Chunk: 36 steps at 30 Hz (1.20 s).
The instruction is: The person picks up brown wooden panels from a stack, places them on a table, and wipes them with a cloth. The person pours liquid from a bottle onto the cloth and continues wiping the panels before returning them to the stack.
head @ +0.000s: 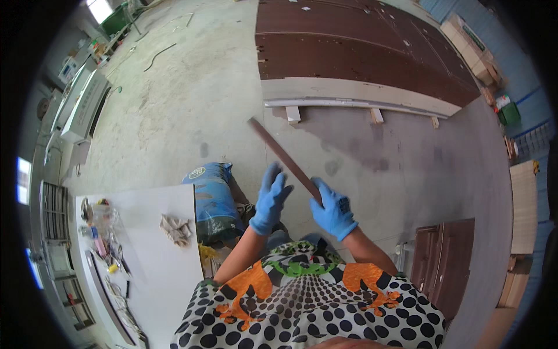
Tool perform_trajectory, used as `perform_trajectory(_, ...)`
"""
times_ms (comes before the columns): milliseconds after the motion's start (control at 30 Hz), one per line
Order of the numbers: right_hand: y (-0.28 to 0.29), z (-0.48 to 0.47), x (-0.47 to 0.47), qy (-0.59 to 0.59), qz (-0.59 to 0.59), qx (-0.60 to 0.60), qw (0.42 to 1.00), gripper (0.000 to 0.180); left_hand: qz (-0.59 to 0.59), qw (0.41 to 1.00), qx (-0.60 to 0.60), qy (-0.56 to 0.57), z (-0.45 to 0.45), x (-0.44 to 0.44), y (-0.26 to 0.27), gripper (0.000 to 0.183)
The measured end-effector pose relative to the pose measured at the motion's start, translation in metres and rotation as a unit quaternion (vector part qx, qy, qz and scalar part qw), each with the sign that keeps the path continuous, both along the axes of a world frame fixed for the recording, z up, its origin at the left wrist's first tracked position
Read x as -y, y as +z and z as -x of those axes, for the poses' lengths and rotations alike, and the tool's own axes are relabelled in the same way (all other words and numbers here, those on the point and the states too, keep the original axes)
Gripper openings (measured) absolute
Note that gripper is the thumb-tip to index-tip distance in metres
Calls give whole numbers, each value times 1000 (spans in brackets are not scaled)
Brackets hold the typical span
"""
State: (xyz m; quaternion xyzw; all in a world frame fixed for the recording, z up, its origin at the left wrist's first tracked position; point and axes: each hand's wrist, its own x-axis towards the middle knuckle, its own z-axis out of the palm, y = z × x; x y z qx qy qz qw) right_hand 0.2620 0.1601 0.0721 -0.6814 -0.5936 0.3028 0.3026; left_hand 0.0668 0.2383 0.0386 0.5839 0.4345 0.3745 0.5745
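Note:
A narrow, flat brown strip (285, 159) slants up and to the left in front of me, raised over the concrete floor. My right hand (332, 208), in a blue work glove, grips its lower end. My left hand (271, 198), gloved the same way, is held up just left of the strip with its fingers apart and nothing in it. What the strip is made of, I cannot tell.
At left stands a white-topped table (152, 279) with a crumpled rag (175, 229), tools and cords. Beside it is a stuffed blue sack (213, 196). Large brown panels (322, 56) lie stacked on blocks ahead; more brown panels (453, 253) are at right.

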Motion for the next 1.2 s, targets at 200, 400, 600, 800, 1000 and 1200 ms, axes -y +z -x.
perform_trajectory(200, -46, -136, -83, -51, -242, 295, 923, 61, 215, 920, 312, -102, -184, -126, -8, 43)
perform_trajectory(400, -63, -201, -86, -74, -237, 187, 950, 68, 363, 854, 342, -146, -217, -178, -32, 35)
perform_trajectory(600, -111, -255, -84, -239, -187, 77, 950, 60, 362, 864, 284, -203, -214, -188, -29, 37)
perform_trajectory(800, -42, -218, -141, -80, -314, 211, 922, 64, 351, 869, 283, -203, -212, -179, -21, 44)
perform_trajectory(1000, -76, -233, -127, -247, -147, 67, 956, 56, 320, 881, 297, -182, -203, -176, -27, 44)
perform_trajectory(1200, -131, -231, -116, -289, -105, -302, 902, 37, 324, 890, 254, -194, -223, -187, -9, 35)
